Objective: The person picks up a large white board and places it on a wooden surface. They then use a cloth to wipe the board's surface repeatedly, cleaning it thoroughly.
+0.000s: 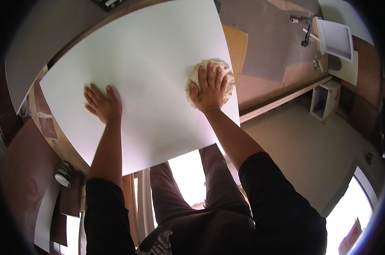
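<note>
A large white panel with a smooth surface lies flat on a workbench in front of me. My left hand rests on its left part, fingers spread, holding nothing. Near the panel's right edge, my right hand presses down on a crumpled cream cloth, its fingers spread over the top. The cloth bunches out all around that hand. What lies under the palm is hidden.
Beyond the panel's right edge lies a brown sheet on the bench. Farther right are a small paint roller and a white tray. A can stands at the lower left, and a small open cabinet at the right.
</note>
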The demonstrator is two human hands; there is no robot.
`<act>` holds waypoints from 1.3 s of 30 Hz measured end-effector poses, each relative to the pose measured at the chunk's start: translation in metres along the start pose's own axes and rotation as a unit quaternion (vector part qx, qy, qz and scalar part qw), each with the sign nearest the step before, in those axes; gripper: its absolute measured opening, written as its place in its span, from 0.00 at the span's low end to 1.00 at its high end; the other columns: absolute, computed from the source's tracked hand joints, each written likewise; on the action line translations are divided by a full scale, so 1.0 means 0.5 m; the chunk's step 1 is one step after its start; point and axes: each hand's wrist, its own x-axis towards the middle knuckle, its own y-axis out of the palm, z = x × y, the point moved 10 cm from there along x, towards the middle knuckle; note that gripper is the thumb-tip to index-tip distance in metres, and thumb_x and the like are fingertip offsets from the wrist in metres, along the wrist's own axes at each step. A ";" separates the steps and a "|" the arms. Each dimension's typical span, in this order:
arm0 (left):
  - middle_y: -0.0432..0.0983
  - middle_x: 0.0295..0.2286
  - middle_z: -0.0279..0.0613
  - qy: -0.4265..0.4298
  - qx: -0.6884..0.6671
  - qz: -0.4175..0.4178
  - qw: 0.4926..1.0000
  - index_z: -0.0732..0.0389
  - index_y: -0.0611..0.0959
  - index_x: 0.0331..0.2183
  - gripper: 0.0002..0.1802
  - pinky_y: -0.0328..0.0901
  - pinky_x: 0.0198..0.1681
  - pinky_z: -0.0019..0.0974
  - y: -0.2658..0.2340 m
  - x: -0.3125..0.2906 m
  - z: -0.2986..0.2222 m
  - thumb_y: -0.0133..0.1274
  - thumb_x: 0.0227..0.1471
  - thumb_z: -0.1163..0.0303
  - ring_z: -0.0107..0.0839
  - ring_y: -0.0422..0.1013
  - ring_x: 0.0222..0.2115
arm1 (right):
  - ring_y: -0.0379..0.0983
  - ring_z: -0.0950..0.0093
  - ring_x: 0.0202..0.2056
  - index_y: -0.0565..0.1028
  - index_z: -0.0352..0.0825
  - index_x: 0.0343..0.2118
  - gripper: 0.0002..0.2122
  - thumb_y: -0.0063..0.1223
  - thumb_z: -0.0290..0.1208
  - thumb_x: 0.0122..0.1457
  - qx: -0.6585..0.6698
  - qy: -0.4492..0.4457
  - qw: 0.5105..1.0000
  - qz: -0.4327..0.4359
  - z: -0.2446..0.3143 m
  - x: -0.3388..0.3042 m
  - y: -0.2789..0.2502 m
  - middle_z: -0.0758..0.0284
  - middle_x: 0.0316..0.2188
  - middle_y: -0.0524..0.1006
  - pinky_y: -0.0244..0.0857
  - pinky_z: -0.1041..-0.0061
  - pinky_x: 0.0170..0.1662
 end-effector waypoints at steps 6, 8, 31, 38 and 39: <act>0.37 0.70 0.45 -0.001 0.015 0.019 1.000 0.55 0.48 0.70 0.47 0.28 0.71 0.54 0.002 0.006 -0.004 0.32 0.62 0.34 0.39 0.33 0.71 | 0.32 0.54 0.73 0.51 0.51 0.71 0.32 0.30 0.56 0.66 -0.002 -0.028 1.000 0.000 0.026 0.204 -0.030 0.65 0.74 0.42 0.23 0.45 0.71; 0.37 0.70 0.46 -0.003 0.014 0.026 1.000 0.55 0.47 0.70 0.48 0.27 0.71 0.55 0.007 0.008 -0.010 0.30 0.62 0.33 0.41 0.33 0.71 | 0.31 0.54 0.73 0.50 0.51 0.72 0.32 0.29 0.56 0.66 -0.007 -0.038 0.999 -0.002 0.037 0.264 -0.042 0.66 0.74 0.41 0.22 0.46 0.71; 0.37 0.70 0.48 -0.001 0.034 0.050 0.998 0.58 0.47 0.70 0.48 0.27 0.71 0.55 0.003 0.008 -0.002 0.30 0.62 0.35 0.43 0.33 0.71 | 0.33 0.55 0.73 0.50 0.52 0.72 0.33 0.29 0.59 0.66 -0.035 -0.019 0.997 -0.061 0.050 0.512 -0.080 0.63 0.74 0.43 0.27 0.50 0.72; 0.36 0.70 0.48 -0.002 0.002 0.048 0.999 0.58 0.47 0.70 0.48 0.24 0.71 0.55 0.001 0.006 0.001 0.29 0.62 0.34 0.41 0.31 0.71 | 0.37 0.56 0.73 0.52 0.52 0.71 0.33 0.30 0.60 0.65 -0.033 -0.034 0.994 -0.103 0.050 0.515 -0.072 0.63 0.73 0.46 0.30 0.49 0.72; 0.36 0.70 0.47 -0.003 0.004 0.046 0.999 0.57 0.48 0.70 0.48 0.25 0.71 0.55 0.002 0.005 -0.001 0.29 0.62 0.33 0.41 0.31 0.71 | 0.37 0.56 0.73 0.52 0.52 0.71 0.33 0.30 0.60 0.65 -0.028 -0.033 0.993 -0.107 0.048 0.514 -0.075 0.63 0.73 0.46 0.30 0.50 0.72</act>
